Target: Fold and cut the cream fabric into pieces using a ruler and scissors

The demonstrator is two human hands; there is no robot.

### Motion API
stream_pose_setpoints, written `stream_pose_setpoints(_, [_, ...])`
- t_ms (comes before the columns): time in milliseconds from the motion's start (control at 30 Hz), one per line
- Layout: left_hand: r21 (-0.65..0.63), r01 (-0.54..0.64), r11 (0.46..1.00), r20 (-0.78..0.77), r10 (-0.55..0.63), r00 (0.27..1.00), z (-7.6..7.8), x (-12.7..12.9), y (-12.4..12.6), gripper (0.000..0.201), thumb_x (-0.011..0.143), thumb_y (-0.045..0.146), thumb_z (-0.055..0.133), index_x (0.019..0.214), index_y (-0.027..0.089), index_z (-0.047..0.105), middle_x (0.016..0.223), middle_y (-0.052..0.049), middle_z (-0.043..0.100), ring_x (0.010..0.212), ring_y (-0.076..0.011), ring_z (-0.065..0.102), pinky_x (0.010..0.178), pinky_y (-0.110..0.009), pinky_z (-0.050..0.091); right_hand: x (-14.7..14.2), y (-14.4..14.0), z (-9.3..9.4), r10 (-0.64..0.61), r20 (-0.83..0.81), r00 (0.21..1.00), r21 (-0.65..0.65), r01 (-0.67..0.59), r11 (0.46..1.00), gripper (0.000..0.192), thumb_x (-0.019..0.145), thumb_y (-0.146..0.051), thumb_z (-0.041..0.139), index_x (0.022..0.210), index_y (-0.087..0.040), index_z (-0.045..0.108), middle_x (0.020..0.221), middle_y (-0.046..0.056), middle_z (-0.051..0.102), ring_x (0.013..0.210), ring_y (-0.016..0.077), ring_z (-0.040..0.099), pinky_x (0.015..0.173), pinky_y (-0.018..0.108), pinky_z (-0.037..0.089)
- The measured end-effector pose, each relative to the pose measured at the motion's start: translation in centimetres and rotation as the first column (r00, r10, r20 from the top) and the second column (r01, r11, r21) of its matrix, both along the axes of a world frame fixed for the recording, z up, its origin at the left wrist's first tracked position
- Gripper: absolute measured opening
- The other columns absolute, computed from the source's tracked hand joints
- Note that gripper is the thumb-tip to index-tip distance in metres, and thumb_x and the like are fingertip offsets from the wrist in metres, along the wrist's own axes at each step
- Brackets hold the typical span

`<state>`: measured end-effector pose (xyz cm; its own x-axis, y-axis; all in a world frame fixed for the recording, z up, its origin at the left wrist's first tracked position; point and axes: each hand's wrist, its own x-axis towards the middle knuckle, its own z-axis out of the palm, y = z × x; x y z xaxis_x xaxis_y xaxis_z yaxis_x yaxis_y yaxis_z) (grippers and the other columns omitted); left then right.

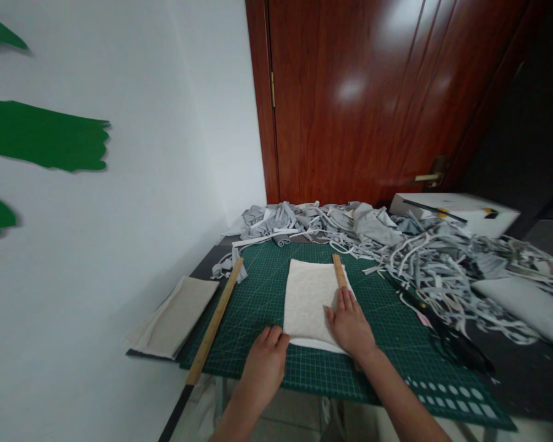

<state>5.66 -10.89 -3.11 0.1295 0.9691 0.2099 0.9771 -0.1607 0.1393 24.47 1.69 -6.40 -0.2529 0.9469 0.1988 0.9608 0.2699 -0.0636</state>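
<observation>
fabric lies squared up in front of us: a white textured piece (309, 298) flat on the green cutting mat (267, 294), near the mat's middle. our left hand (265, 362) rests at the piece's near left corner, fingers curled together with the tips on or at the hem; we cannot tell whether they pinch the edge or only press it. our right hand (350, 325) lies flat and spread on the near right part of the cloth, fingers pointing away from us, pressing down over a short wooden ruler (338, 270) that runs along the cloth's right edge and shows beyond the fingertips.

a longer wooden ruler (214, 319) lies slantwise on the left side of the mat, apart from the cloth. left of it sits a folded beige cloth (175, 316). a heap of grey strips (424, 258) crowds the far and right side of the table, and dark scissors (447, 334) lie on the mat's right part, near our right wrist.

we judge the step in hand to be lining up and pinning the cloth under the ruler. the next move, as we see it, calls for steady downward pressure from the right hand so the ruler does not slip, and for the left hand to keep the near edge taut.
</observation>
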Motion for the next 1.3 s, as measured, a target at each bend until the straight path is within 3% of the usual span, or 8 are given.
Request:
stream_pose_setpoints(200, [0.095, 0.012, 0.995, 0.146, -0.026, 0.989, -0.9, -1.0, -0.3, 0.025, 0.09, 0.004, 0.046, 0.082, 0.019, 0.065, 0.085, -0.003, 0.059, 0.083, -0.0187, 0.054, 0.077, -0.031, 0.046, 0.0, -0.1, 0.1, 0.0, 0.0, 1.0, 0.002, 0.0, 1.0, 0.067, 0.095, -0.04, 0.031, 0.141, 0.008, 0.032, 0.148, 0.027, 0.03, 0.14, 0.0324, 0.025, 0.111, 0.039, 0.023])
stream_pose_setpoints(500, [0.092, -0.021, 0.996, 0.15, 0.007, 0.989, -0.8, -1.2, -0.4, 0.02, 0.091, 0.008, 0.046, 0.077, 0.017, 0.058, 0.083, -0.004, 0.057, 0.083, -0.0207, 0.053, 0.076, -0.035, 0.044, -0.1, -0.2, 0.4, 0.005, -0.03, 1.0, -0.036, -0.006, 0.999, 0.068, 0.094, -0.039, 0.033, 0.141, 0.01, 0.03, 0.149, 0.028, 0.027, 0.141, 0.0319, 0.02, 0.113, 0.039, 0.02])
stream_pose_setpoints(800, [0.013, -0.068, 0.998, 0.207, 0.064, 0.976, 0.3, -1.6, -0.5, 0.019, 0.086, 0.007, 0.047, 0.075, 0.019, 0.057, 0.084, -0.003, 0.057, 0.084, -0.0195, 0.054, 0.075, -0.032, 0.043, 0.0, 0.1, -0.2, 0.008, -0.016, 1.0, -0.022, -0.008, 1.0, 0.068, 0.094, -0.039, 0.029, 0.141, 0.01, 0.03, 0.149, 0.027, 0.026, 0.142, 0.0312, 0.018, 0.112, 0.042, 0.022])
stream_pose_setpoints(1100, [-0.082, 0.005, 0.997, 0.253, 0.016, 0.967, 1.8, -2.8, -0.4, 0.015, 0.079, 0.007, 0.055, 0.07, 0.019, 0.057, 0.079, -0.001, 0.058, 0.08, -0.0175, 0.057, 0.072, -0.029, 0.045, 0.0, -0.2, -0.3, -0.002, -0.046, 0.999, -0.005, 0.002, 1.0, 0.067, 0.094, -0.039, 0.029, 0.141, 0.009, 0.031, 0.149, 0.026, 0.028, 0.141, 0.0306, 0.02, 0.112, 0.041, 0.02])
stream_pose_setpoints(1200, [-0.005, 0.02, 1.0, 0.364, -0.017, 0.931, 2.6, -3.0, 0.5, 0.007, 0.081, 0.016, 0.057, 0.08, 0.02, 0.061, 0.09, -0.002, 0.062, 0.089, -0.0175, 0.06, 0.082, -0.03, 0.048, 0.0, -0.3, -0.3, 0.01, -0.063, 0.998, -0.005, -0.01, 1.0, 0.067, 0.094, -0.04, 0.03, 0.14, 0.009, 0.031, 0.149, 0.026, 0.027, 0.141, 0.0316, 0.02, 0.112, 0.041, 0.02])
stream_pose_setpoints(1300, [0.119, 0.029, 0.992, 0.414, -0.076, 0.907, 2.7, -1.2, 2.3, 0.026, 0.091, 0.024, 0.044, 0.111, 0.02, 0.061, 0.123, -0.007, 0.058, 0.117, -0.018, 0.053, 0.103, -0.033, 0.039, -0.1, -0.3, -0.1, 0.01, -0.071, 0.997, -0.005, -0.01, 1.0, 0.068, 0.094, -0.039, 0.031, 0.14, 0.01, 0.032, 0.148, 0.027, 0.028, 0.141, 0.0324, 0.021, 0.112, 0.041, 0.021])
